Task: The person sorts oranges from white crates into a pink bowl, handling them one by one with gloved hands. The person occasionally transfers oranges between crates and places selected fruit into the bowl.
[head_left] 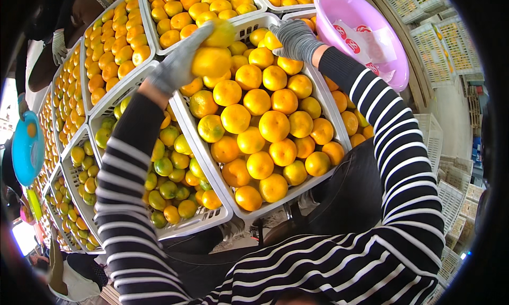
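Blurred by motion, my left hand (pixel 180 64) in a grey glove grips two mandarins, one yellow-green (pixel 219 33) and one orange (pixel 211 62), above the far left edge of the middle crate (pixel 208 170). My right hand (pixel 297 40), in a ribbed grey glove, is at that crate's far right corner. Its fingers are curled against a mandarin (pixel 271 41), and their undersides are hidden. Many orange mandarins (pixel 274 126) fill the white plastic crate between my forearms.
A pink basin (pixel 395 74) with printed plastic bags sits at the far right. Left of the middle crate is another crate (pixel 217 215) of greener mandarins. More filled crates stretch away left, near a blue basin (pixel 26 148). Stacked crates (pixel 432 56) stand at right. Other people are at the left edge.
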Demonstrator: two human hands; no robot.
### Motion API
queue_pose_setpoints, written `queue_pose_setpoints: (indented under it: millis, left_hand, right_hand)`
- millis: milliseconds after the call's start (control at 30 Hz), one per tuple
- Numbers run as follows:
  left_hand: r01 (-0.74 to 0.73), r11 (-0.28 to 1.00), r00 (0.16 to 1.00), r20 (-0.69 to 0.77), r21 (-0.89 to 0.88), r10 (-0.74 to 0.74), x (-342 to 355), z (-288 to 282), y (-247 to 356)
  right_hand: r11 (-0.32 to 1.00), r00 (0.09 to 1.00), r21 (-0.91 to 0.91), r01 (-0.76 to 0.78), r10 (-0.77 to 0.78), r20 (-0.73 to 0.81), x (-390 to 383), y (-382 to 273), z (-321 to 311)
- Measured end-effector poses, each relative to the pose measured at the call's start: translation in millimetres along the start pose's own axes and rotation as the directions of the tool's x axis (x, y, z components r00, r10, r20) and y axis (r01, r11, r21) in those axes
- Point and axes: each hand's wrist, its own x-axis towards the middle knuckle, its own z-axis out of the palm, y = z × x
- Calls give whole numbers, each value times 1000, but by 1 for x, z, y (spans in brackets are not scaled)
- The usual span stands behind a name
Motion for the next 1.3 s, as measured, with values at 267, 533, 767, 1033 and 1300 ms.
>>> queue_pose_setpoints:
  millis: [267, 533, 767, 1033, 1300]
  left_hand:
    - [624, 325, 581, 143, -711, -801, 99, 59, -37]
    - [449, 862, 886, -10, -237, -464, 71, 58, -61]
    - [654, 419, 572, 49, -630, -819, 86, 58, -24]
    - [476, 192, 441, 44, -858, -896, 81, 65, -30]
    - [612, 555, 610, -109, -564, -785, 72, 25, -50]
  right_hand:
    - [991, 966, -33, -128, 132, 220, -9, -11, -12]
    - [984, 954, 9, -180, 172, 247, -15, -14, 3]
    - [977, 913, -75, -201, 214, 347, -15, -19, -4]
    - [950, 974, 221, -219, 228, -15, -6, 9, 3]
    - [371, 750, 890, -266, 659, -50, 10, -1, 19]
